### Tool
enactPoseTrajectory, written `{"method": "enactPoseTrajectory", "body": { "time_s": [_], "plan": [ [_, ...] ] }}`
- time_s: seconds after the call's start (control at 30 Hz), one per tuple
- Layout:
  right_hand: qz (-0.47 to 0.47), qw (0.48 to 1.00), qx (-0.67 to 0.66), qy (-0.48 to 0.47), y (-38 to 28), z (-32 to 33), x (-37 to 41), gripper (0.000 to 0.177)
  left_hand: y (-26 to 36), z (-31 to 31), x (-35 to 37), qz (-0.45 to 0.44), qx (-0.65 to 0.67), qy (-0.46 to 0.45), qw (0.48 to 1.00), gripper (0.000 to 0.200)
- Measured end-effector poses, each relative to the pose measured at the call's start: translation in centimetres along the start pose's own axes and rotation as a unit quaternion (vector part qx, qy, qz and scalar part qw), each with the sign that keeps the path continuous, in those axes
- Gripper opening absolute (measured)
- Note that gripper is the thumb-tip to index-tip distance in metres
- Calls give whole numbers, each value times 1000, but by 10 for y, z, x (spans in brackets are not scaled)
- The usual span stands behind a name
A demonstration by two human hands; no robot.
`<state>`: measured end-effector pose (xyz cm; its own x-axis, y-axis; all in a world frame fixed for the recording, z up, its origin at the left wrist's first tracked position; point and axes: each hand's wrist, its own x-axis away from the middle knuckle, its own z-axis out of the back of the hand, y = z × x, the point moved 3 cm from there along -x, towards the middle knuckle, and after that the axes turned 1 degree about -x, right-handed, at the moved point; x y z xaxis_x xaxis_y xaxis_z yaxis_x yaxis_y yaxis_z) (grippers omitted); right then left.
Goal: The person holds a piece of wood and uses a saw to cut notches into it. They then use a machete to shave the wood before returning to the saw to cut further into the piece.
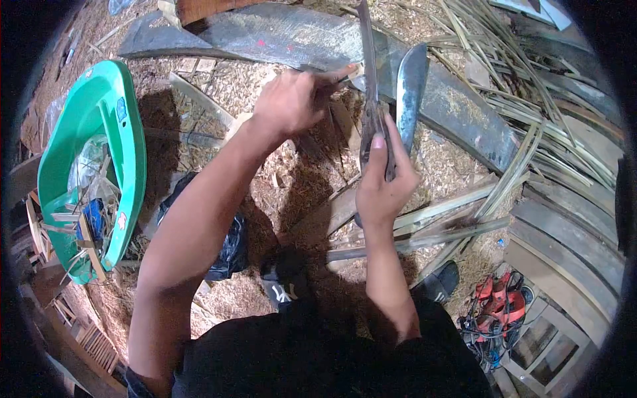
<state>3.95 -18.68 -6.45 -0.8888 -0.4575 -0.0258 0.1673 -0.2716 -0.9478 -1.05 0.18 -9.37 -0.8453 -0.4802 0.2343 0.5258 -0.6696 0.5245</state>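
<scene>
My right hand is wrapped round a long, narrow, dark piece with a wider, shaped lower part. The thumb lies along this part, and the thin end points away from me. Just right of it shows a broad machete blade, its lower end hidden behind my right hand. My left hand is closed, with its index finger and thumb reaching toward the dark piece. Something small and dark shows at those fingertips; I cannot tell what it is. Behind both hands runs a weathered grey plank.
At left lies a green plastic tub with wood scraps and plastic inside. Thin wood strips pile up at right. Red straps or cords lie at lower right, near stacked boards. Wood shavings cover the floor around my feet.
</scene>
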Motion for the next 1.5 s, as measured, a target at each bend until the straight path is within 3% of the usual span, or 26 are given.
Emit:
{"method": "enactPoseTrajectory", "body": {
  "time_s": [0.07,0.13,0.23,0.33,0.47,0.53,0.67,0.7,0.73,0.8,0.83,0.87,0.93,0.97,1.07,1.13,1.2,1.27,1.33,1.4,1.47,1.5],
  "plan": [
    [154,988,18,23,17,5,10,36,0,3,0,6,-5,17,1000,45],
    [120,993,9,19,17,17,33,37,-8,-4,-1,-15,-18,32,999,44],
    [-8,1000,-22,-12,12,20,33,37,-4,-4,2,-28,-14,41,999,42],
    [-39,999,-33,-9,1,10,15,36,-5,-3,-3,-14,-1,20,1000,39],
    [-12,998,-65,-16,10,17,42,38,-9,-2,-4,-11,-14,49,999,36],
    [73,997,-6,21,7,17,44,39,-10,-6,-2,0,-2,35,999,35],
    [-60,995,-76,-27,10,9,19,39,-11,0,-6,-43,42,67,996,35],
    [-56,995,-77,-29,8,12,24,39,-6,4,-4,-28,-1,60,998,51],
    [-42,997,-68,-20,7,18,37,38,-4,6,-3,-13,-43,50,998,71],
    [-13,999,-50,-3,13,25,59,37,-11,-1,-9,-32,-25,57,998,66],
    [138,989,39,25,18,21,49,37,-15,-6,-11,-48,-5,62,997,62],
    [134,990,42,24,23,25,51,37,-20,-12,-13,-47,-2,57,997,62],
    [-65,997,-22,-25,7,23,38,39,-16,1,-19,-29,-4,69,997,68],
    [-109,993,-18,-42,7,26,38,39,-11,8,-18,-27,1,58,998,70],
    [-68,994,-82,-31,10,37,44,38,-15,6,-13,-100,-16,88,991,69],
    [-95,989,-106,-29,4,38,44,38,-10,5,-11,-72,-8,78,994,69],
    [-49,998,-32,-26,3,36,36,38,-13,3,-9,-40,6,70,997,69],
    [-28,999,-7,-28,7,32,27,39,-16,0,-9,-76,7,83,994,67],
    [-147,987,-19,-58,-1,26,26,40,-13,2,-12,-66,10,78,995,66],
    [-112,992,-23,-56,4,30,43,41,-12,7,-14,-52,10,76,996,65],
    [-16,999,-4,-28,17,36,57,40,-10,3,-11,-11,-7,42,999,71],
    [-21,999,-9,-22,10,33,47,38,-12,-1,-12,-10,-5,40,999,71]
  ]
}}
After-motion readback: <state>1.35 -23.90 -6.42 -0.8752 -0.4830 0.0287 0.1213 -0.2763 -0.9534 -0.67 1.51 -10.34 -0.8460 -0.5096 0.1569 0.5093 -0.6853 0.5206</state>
